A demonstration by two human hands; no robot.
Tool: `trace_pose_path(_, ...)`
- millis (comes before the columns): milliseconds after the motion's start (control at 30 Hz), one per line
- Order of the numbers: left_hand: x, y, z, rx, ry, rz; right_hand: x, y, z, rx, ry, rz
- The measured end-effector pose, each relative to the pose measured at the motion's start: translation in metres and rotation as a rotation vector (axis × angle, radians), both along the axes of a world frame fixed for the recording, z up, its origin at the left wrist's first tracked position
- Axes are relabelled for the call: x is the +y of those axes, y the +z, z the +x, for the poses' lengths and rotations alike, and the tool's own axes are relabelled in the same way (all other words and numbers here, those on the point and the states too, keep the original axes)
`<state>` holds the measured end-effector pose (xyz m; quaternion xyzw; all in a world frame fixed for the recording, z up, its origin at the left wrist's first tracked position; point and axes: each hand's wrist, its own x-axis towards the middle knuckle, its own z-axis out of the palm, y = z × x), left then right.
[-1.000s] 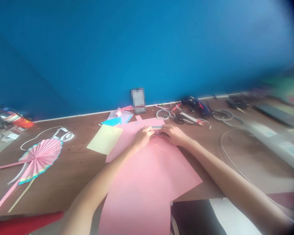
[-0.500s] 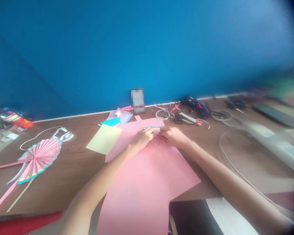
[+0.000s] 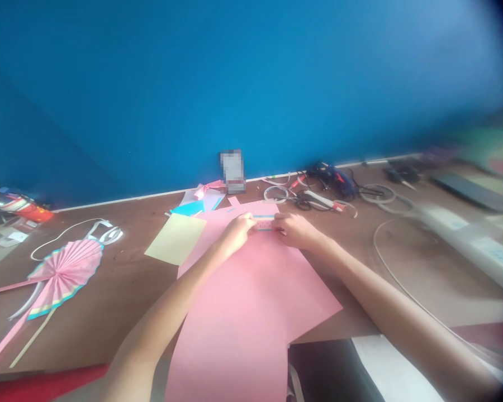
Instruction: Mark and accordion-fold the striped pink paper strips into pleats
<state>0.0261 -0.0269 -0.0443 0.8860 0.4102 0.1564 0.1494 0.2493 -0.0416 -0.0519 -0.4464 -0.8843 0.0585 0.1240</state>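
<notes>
My left hand (image 3: 237, 232) and my right hand (image 3: 292, 229) meet at the far end of a large pink paper sheet (image 3: 251, 301) lying on the brown table (image 3: 121, 285). Between their fingertips they pinch a small pink strip with blue edges (image 3: 264, 223), stretched sideways just above the sheet. Both forearms reach forward over the pink paper.
A pale yellow sheet (image 3: 176, 239) lies left of the hands, blue paper scraps (image 3: 190, 208) behind it. A pleated pink paper fan (image 3: 65, 269) sits far left. Cables, scissors and a glue gun (image 3: 331, 178) lie at the back right by the blue wall. A white cord (image 3: 396, 276) curves along the right.
The hands have drawn slightly apart, and the small blue-edged strip now shows between their fingertips. The view has shifted a little.
</notes>
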Motion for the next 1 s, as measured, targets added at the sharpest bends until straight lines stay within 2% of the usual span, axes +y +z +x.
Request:
trace_pose_path(233, 0.011, -0.007, -0.009, -0.009, -0.013, -0.055, -0.001, -0.004, -0.001, 0.009, -0.033, 0.028)
trace_pose_path(367, 0.012, -0.007, -0.011, 0.030, -0.002, -0.038, -0.001, -0.005, -0.002, 0.016, 0.018, 0.043)
trace_pose_path(500, 0.002, 0.002, -0.007, 0.072, 0.012, -0.019, -0.001, -0.006, -0.002, 0.019, 0.085, 0.064)
trace_pose_path(667, -0.009, 0.011, -0.002, 0.080, -0.024, 0.017, -0.001, -0.008, -0.001, 0.062, 0.095, 0.042)
trace_pose_path(800, -0.022, 0.007, 0.009, 0.137, -0.063, 0.097, 0.000, -0.010, -0.002, 0.106, 0.097, 0.027)
trace_pose_path(1000, -0.034, -0.003, 0.027, 0.310, 0.059, 0.229, 0.002, -0.013, -0.003, 0.210, 0.113, 0.075)
